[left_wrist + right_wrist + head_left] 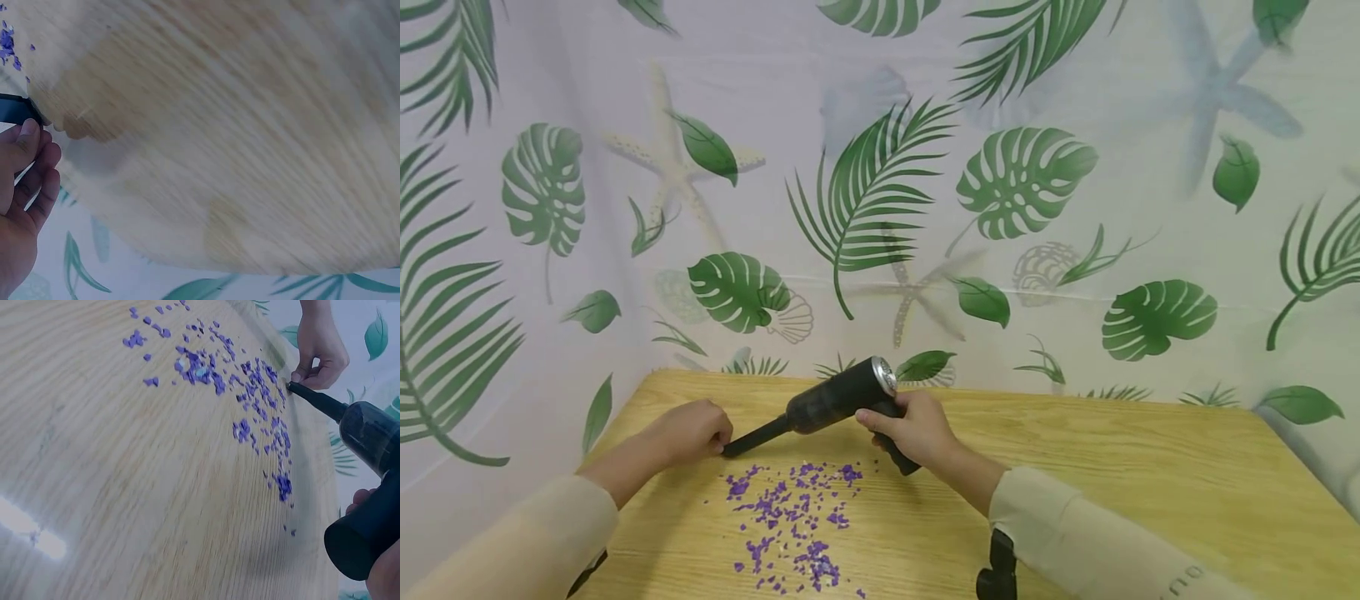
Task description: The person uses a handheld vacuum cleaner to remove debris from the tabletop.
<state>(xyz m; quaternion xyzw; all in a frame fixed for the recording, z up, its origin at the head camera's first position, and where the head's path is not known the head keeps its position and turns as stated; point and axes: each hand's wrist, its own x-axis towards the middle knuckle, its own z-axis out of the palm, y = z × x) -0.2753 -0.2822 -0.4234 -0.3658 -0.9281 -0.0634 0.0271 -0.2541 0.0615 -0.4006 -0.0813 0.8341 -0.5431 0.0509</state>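
Note:
A black handheld vacuum cleaner [829,402] with a silver end cap slants down to the left over the wooden table. My right hand [921,429] grips its handle, fingers curled round it. At the other end, my left hand [694,432] pinches the tip of the long narrow nozzle [15,109] between thumb and finger. Purple scraps [801,508], mixed with some pale bits, lie scattered on the table just in front of the nozzle. In the right wrist view the vacuum's body [375,434] and the dark round handle end [350,547] show close up.
The wooden table [1112,475] extends to the right, its back edge close to a hanging cloth [880,208] printed with green leaves, starfish and shells. More of that cloth hangs at the left side. A black strap mount [997,567] sits at my right wrist.

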